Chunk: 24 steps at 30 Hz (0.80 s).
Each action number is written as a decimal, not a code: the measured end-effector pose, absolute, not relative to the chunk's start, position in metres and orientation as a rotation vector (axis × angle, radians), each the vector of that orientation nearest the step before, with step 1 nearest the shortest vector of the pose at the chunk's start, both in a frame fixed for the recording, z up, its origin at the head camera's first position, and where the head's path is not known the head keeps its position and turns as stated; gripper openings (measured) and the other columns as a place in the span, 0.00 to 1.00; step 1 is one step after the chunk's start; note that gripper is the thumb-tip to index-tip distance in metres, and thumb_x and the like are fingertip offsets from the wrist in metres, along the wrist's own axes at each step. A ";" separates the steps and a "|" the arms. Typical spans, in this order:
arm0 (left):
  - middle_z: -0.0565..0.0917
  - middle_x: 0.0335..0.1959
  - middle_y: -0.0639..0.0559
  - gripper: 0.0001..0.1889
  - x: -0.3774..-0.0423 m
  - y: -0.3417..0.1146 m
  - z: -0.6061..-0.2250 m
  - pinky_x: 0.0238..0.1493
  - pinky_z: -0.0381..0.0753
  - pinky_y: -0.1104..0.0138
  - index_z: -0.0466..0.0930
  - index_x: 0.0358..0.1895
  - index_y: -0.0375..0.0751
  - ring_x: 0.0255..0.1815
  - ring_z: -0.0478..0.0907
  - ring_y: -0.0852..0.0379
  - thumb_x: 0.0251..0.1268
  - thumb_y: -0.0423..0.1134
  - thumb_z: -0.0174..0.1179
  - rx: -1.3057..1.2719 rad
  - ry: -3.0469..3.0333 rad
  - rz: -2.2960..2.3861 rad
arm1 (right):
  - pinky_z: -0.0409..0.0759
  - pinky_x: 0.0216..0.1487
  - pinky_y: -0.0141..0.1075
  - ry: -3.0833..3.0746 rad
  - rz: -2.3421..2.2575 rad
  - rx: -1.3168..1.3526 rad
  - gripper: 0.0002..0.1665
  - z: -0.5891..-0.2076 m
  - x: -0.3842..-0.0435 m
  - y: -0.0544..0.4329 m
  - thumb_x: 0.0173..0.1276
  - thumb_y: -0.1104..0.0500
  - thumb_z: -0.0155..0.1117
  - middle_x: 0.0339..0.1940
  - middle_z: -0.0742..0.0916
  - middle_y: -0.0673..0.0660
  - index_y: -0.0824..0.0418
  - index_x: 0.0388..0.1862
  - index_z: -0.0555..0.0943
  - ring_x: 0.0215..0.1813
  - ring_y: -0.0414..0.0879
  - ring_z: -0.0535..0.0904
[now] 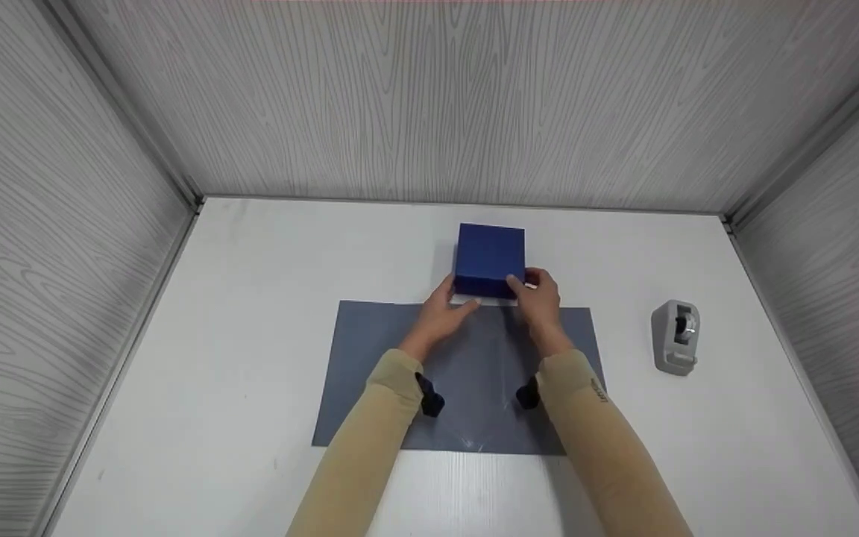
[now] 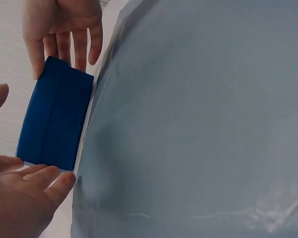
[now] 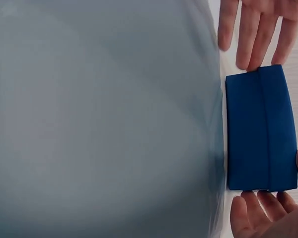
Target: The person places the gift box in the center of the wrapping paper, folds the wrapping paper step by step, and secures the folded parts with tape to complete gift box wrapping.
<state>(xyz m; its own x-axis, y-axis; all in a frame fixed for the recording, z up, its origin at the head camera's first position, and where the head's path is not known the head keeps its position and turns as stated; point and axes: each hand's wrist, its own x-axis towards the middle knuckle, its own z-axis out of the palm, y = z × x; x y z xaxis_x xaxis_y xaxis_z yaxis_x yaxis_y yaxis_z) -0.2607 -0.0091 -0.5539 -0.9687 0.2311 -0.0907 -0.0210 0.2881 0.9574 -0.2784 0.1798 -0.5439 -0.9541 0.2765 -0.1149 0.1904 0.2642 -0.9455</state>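
A dark blue box [image 1: 490,253] is just beyond the far edge of a grey plastic sheet or bag [image 1: 467,373]; whether its base touches the table cannot be told. My left hand [image 1: 441,317] touches the box's left side with extended fingers, its thumb held apart from the box. At the near right corner my right hand [image 1: 540,302] grips the box, thumb on the near top edge and fingers along the right side. The left wrist view shows the blue box [image 2: 57,116] between both hands. In the right wrist view a seam line runs along the blue box [image 3: 263,131].
A grey tape dispenser [image 1: 675,337] stands on the white table [image 1: 250,358] to the right of the sheet. Pale wood-grain panels [image 1: 429,104] enclose the table at the back and on both sides.
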 end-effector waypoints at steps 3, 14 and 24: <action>0.60 0.73 0.35 0.36 -0.260 -0.010 -0.552 0.69 0.62 0.58 0.54 0.75 0.31 0.74 0.58 0.43 0.69 0.39 0.60 0.158 2.316 1.823 | 0.76 0.48 0.42 -2.424 1.860 -0.494 0.28 -0.539 -0.276 0.179 0.69 0.56 0.65 0.55 0.79 0.64 0.69 0.63 0.73 0.51 0.52 0.76; 0.80 0.41 0.42 0.21 -0.260 -0.021 -0.536 0.42 0.78 0.60 0.71 0.62 0.31 0.42 0.80 0.47 0.70 0.38 0.58 -0.063 2.469 2.011 | 0.78 0.47 0.45 -2.334 1.985 -0.478 0.28 -0.517 -0.258 0.171 0.64 0.58 0.70 0.52 0.80 0.62 0.67 0.60 0.76 0.46 0.51 0.78; 0.82 0.46 0.40 0.20 -0.245 -0.037 -0.531 0.48 0.79 0.59 0.76 0.63 0.32 0.47 0.80 0.48 0.72 0.37 0.57 0.048 2.543 1.888 | 0.78 0.47 0.42 -2.317 2.023 -0.409 0.27 -0.512 -0.230 0.169 0.61 0.60 0.73 0.51 0.81 0.62 0.68 0.57 0.77 0.50 0.52 0.79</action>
<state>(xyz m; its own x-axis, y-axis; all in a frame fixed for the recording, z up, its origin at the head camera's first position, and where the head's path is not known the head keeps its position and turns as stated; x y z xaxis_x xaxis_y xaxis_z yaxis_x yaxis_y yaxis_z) -0.2447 -0.0365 -0.5312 -0.9992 0.0087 0.0387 0.0395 0.2890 0.9565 -0.2302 0.1688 -0.5120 -0.9645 0.2222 -0.1428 0.1715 0.1157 -0.9784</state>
